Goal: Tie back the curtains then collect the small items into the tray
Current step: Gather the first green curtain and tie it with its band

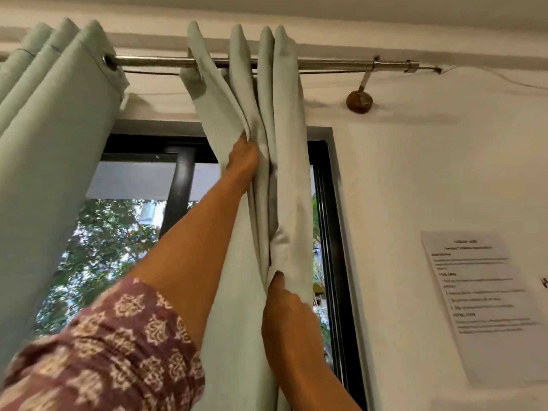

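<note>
Both hands work the right-hand pale grey-green fabric curtain [284, 161], which hangs bunched on the metal rod [332, 64] at the right of the dark-framed window [178, 173]. The left hand [241, 161], reaching high, grips a fold of the pleats; the right hand [286, 315], lower and nearer, pinches the outer folds together. The matching left curtain [53, 143] hangs gathered at the far left. To do this well, I would stack the pleats evenly and keep both holds firm, sliding rings rightward before any tying. No tie-back or tray is in view.
</note>
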